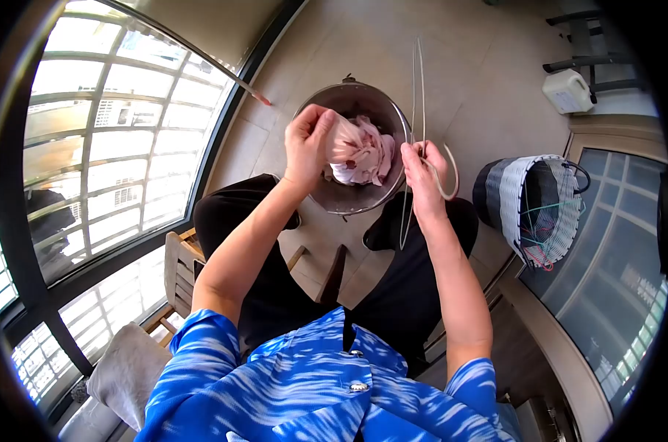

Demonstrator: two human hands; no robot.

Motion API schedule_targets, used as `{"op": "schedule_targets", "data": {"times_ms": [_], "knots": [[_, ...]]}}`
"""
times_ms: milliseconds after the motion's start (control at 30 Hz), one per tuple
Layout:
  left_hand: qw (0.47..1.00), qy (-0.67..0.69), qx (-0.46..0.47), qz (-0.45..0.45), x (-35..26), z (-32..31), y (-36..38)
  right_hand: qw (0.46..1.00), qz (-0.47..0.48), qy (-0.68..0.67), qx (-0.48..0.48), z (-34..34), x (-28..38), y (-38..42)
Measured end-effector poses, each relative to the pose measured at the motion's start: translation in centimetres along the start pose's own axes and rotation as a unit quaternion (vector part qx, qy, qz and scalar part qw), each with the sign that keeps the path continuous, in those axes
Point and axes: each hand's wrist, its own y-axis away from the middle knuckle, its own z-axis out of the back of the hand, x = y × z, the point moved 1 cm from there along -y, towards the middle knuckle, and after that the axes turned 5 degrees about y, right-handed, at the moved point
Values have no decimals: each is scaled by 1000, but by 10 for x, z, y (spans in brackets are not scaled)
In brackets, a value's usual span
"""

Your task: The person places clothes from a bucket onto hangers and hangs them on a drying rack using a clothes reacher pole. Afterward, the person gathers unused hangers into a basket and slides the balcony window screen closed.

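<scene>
My left hand (307, 146) is closed on a piece of pale pink cloth (371, 153), gathered and lifted over a round metal bucket (356, 202). The cloth hangs in loose folds, and a darker reddish patch shows on it. Part of the bucket's inside is hidden under the cloth. In my right hand (426, 177), to the right of the bucket, is a thin wire clothes hanger (422, 81). Its long wires point away from me and its curved hook bends out on the right side of the hand. The bucket stands on the floor between my feet.
A black and white woven basket (496, 193) with hangers inside lies to the right. Farther off is a white plastic jug (567, 92) beside dark metal legs. A barred window (120, 140) and a wooden chair (179, 272) are on the left; a glazed door (606, 243) is on the right.
</scene>
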Motion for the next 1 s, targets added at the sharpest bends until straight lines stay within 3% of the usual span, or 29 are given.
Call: {"op": "schedule_targets", "data": {"times_ms": [67, 167, 233, 300, 367, 400, 467, 567, 600, 633, 700, 733, 767, 833, 867, 900, 933, 967, 1000], "knots": [[998, 49, 23, -13, -39, -3, 4, 990, 57, 127, -13, 7, -7, -4], [991, 105, 77, -37, -97, -15, 16, 994, 28, 104, -13, 4, 2, 1], [983, 147, 84, -65, -147, -35, 29, 993, 67, 94, -21, 3, -4, 5], [973, 147, 104, -145, -184, -43, 34, 995, -13, 80, -53, -3, 2, 14], [968, 162, 119, -152, -225, -45, 39, 997, -26, 52, -46, 3, -15, 11], [942, 233, 203, -132, -245, -46, 47, 986, 23, 144, -76, 4, -23, 12], [903, 300, 285, -116, -280, -50, 59, 948, 118, 268, -127, -4, -15, 24], [881, 361, 249, -176, -310, -61, 67, 939, 212, 251, -101, -7, -30, 16], [872, 360, 263, -203, -317, -62, 64, 939, 197, 257, -118, -8, -46, 0], [871, 351, 269, -215, -318, -61, 61, 939, 200, 256, -114, -17, -25, 12], [885, 308, 257, -236, -312, -56, 41, 968, 215, 97, -89, -31, 15, 33], [900, 277, 240, -235, -301, -50, 27, 967, 218, 97, -88, -28, 7, 21], [922, 262, 162, -236, -288, -51, 14, 977, 210, -14, -46, -21, -9, -2], [949, 227, 90, -197, -255, -33, -3, 972, 199, -121, -1, -22, 6, 0], [949, 229, 88, -199, -228, -17, -10, 983, 178, -12, -49, -30, 48, 27], [979, 107, 78, -154, -195, 2, -17, 979, 154, 96, -97, -35, 71, 43], [992, -17, 65, -105, -167, 18, -18, 972, 190, 86, -107, -27, 54, 21], [993, -88, 54, -48, -151, 28, -10, 983, 146, 46, -103, -33, 74, 37], [976, -202, 69, -32, -133, 37, -2, 981, 163, 21, -100, -32, 75, 34]]}}
